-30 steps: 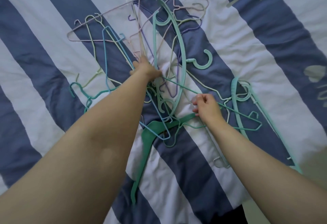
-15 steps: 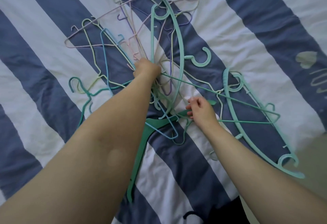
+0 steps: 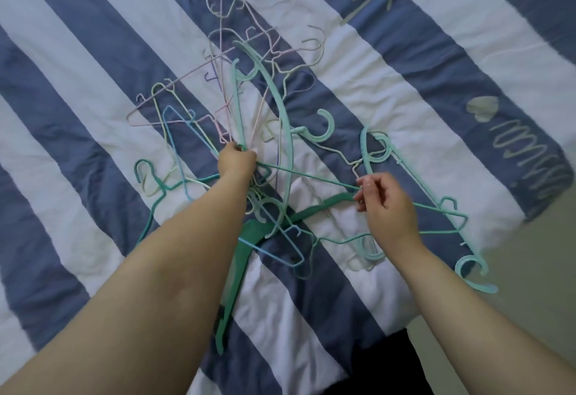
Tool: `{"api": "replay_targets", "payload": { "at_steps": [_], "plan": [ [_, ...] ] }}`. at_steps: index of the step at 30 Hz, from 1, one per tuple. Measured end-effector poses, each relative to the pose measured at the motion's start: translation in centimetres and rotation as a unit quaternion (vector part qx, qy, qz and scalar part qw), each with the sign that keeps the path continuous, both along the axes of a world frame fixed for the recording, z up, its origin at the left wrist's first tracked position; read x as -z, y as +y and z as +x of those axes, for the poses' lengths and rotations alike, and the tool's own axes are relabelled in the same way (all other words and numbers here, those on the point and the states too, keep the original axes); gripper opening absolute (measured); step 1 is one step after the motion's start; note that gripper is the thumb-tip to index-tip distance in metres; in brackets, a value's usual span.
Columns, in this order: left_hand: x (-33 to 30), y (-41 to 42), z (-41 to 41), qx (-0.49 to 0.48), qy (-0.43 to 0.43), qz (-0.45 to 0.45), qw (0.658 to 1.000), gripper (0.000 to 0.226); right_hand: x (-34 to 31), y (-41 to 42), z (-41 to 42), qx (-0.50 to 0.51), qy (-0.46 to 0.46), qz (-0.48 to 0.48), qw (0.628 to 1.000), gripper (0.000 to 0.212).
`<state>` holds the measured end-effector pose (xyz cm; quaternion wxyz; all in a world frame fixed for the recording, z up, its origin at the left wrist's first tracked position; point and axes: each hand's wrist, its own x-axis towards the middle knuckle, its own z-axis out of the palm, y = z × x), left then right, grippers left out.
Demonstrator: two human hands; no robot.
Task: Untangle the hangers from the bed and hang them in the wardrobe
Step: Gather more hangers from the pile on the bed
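- Bed with blue-and-white striped quilt (image 3: 93, 89): carries the whole tangle; its near edge runs just right of the pile. Risk: anything pulled free toward the right may slide off onto the floor.
- Tangle of thin pastel wire hangers (image 3: 224, 89) and thicker plastic ones: lies mid-bed, hooks threaded through each other's frames. No hanger is free; the wardrobe is not in view. Risk: a hard tug tightens the knot or drags the whole pile along.
- Dark green flat plastic hanger (image 3: 237, 257): lies under the pile, one arm running to the right hand. Risk: it gets lifted along with the wire.
- Mint plastic hanger with large hook (image 3: 467, 265): sits at the bed's edge, hook overhanging. Likely first to fall if jostled.
- Left hand (image 3: 235, 160): fist closed round a bunch of wire frames at the centre. Gripping several at once may lock them together.
- Right hand (image 3: 386, 204): fingertips pinch a thin teal wire hanger (image 3: 311, 176), whose wire runs taut to the left hand. Risk: the wire bends or snaps back.
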<state>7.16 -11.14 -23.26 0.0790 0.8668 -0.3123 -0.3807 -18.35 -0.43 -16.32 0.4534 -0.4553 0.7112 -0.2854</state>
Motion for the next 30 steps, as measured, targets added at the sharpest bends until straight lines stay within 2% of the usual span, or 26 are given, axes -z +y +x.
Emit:
{"api": "replay_targets", "payload": {
  "at_steps": [2, 4, 8, 12, 15, 17, 22, 27, 29, 30],
  "plan": [
    [0.7, -0.4, 0.5, 0.083, -0.049, 0.063, 0.993, 0.044, 0.8, 0.2, -0.2, -0.003, 0.001, 0.018, 1.0, 0.016],
    [1.3, -0.9, 0.5, 0.155, -0.071, 0.112, 0.979, 0.049, 1.9, 0.2, -0.2, -0.01, 0.008, 0.032, 0.999, 0.017],
    [1.1, -0.8, 0.3, 0.22, -0.046, 0.16, 0.961, 0.055, 3.2, 0.4, 0.5, -0.04, 0.011, 0.057, 0.998, 0.021],
    [1.6, 0.8, 0.1, 0.276, -0.045, 0.199, 0.939, 0.07, 4.0, -0.2, 0.7, -0.034, 0.061, 0.059, 0.996, 0.018],
    [1.6, 1.8, -0.4, 0.253, -0.027, 0.179, 0.95, 0.064, 4.0, -1.2, -0.4, 0.006, 0.124, 0.043, 0.991, 0.02],
    [1.5, 2.4, -0.6, 0.22, -0.002, 0.171, 0.96, 0.054, 3.6, -1.6, -1.8, 0.026, 0.127, 0.037, 0.991, 0.021],
    [-0.4, 3.8, -1.1, 0.161, 0.007, 0.193, 0.968, 0.045, 1.2, 0.6, -4.3, 0.07, 0.013, 0.045, 0.996, 0.02],
    [-3.2, 3.7, -1.5, 0.133, 0.013, 0.164, 0.977, 0.052, -2.3, 3.7, -5.2, 0.027, -0.003, 0.053, 0.998, 0.025],
    [-4.7, 3.4, -2.1, 0.125, -0.014, 0.141, 0.982, 0.057, -3.9, 4.7, -5.3, -0.033, 0.053, -0.001, 0.998, 0.033],
    [-5.3, 3.2, -2.4, 0.123, -0.026, 0.131, 0.983, 0.06, -4.7, 5.3, -5.3, -0.074, 0.103, -0.06, 0.99, 0.038]
  ]
}}
